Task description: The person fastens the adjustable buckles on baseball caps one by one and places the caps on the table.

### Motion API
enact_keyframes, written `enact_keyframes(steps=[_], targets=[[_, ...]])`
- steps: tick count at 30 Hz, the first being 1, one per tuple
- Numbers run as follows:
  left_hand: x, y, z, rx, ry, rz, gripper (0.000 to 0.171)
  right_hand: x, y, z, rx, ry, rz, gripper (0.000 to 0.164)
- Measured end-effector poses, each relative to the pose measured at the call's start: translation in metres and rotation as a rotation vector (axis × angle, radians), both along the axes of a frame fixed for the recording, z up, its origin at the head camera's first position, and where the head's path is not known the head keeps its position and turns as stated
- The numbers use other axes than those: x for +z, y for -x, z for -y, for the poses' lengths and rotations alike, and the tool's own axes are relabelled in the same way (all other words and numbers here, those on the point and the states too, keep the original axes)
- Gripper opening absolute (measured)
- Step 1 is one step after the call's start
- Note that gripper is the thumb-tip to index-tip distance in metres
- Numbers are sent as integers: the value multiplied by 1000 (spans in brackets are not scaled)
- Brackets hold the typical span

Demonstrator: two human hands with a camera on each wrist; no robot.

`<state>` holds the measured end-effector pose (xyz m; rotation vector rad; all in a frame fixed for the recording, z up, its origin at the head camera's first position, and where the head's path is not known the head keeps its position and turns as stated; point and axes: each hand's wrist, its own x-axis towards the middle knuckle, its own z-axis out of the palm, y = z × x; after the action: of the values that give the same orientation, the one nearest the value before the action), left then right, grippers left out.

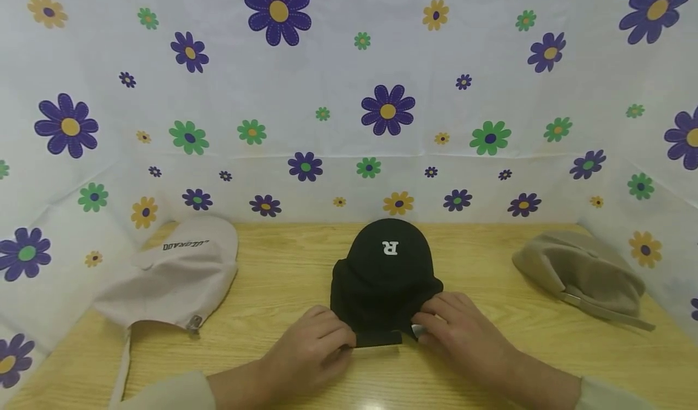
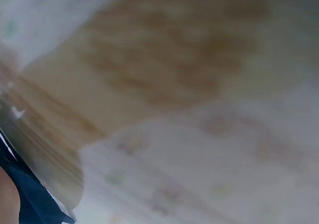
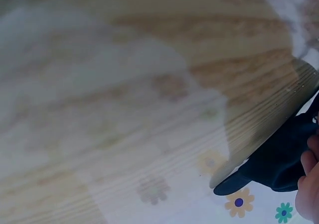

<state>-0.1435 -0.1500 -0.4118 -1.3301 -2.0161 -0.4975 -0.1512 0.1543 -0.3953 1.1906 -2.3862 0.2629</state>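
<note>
A black baseball cap point(image 1: 389, 258) with a white letter R sits mid-table in the head view, its back opening toward me. My left hand point(image 1: 311, 346) pinches the black strap point(image 1: 378, 338) at the cap's back left, and the strap's free end points right. On the other side my right hand point(image 1: 463, 331) grips the cap's back edge beside a shiny metal buckle point(image 1: 418, 330). A gap separates strap end and buckle. Dark parts of the cap also show in the left wrist view point(image 2: 30, 189) and right wrist view point(image 3: 279, 159), beside fingers.
A pale cap point(image 1: 185, 271) with dark lettering lies at the left, its long strap hanging toward the front. At the right rests a khaki cap point(image 1: 589, 271). A flower-print white cloth point(image 1: 338, 83) walls the wooden table point(image 1: 283, 264) at back and sides.
</note>
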Motion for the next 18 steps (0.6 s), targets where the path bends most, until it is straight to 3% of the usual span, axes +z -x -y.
enact_keyframes(steps=[8,14,18], targets=[[2,4,-6,-28,-70,-96,13,-2,-1,3,-2,69,-21,26],[3,4,-11,-20,-75,-66,4,-4,-2,11,9,129,-66,28],[5,5,-15,-6,-61,-72,15,-3,-4,15,-25,118,-66,29]])
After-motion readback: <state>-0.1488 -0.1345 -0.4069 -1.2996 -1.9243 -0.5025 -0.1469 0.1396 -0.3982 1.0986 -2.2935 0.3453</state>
